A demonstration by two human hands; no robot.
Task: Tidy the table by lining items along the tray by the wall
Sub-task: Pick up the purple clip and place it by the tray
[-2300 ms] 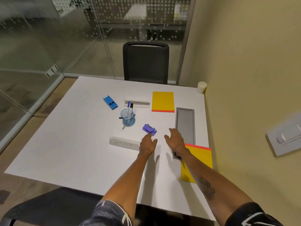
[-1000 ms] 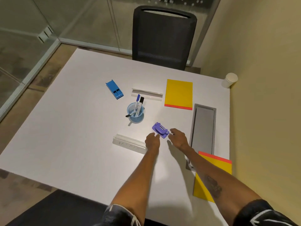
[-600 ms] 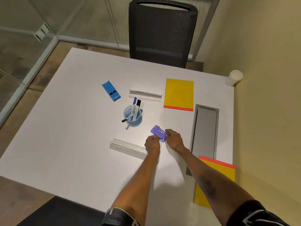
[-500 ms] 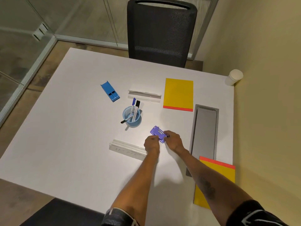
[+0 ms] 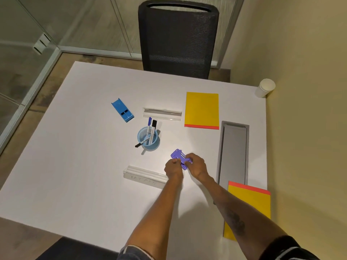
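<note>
A small purple plastic holder (image 5: 177, 155) lies near the middle of the white table (image 5: 78, 166). My left hand (image 5: 173, 168) pinches its near left edge and my right hand (image 5: 196, 165) grips its right end, covering part of it. The long grey tray (image 5: 233, 152) runs along the right side by the wall, just right of my right hand. A light blue cup (image 5: 149, 140) with markers stands a little to the upper left of the holder.
Two yellow pads: one (image 5: 201, 109) beyond the tray, one (image 5: 249, 207) overlapping its near end under my right forearm. A blue box (image 5: 122, 112), a clear strip (image 5: 162, 113), a clear name stand (image 5: 144, 177), a paper cup (image 5: 265, 87) by the wall, a black chair (image 5: 178, 38) opposite.
Both hands reached forward from near the tray's front end and closed on the purple holder. The holder has barely shifted on the table. My head moved closer over the table.
</note>
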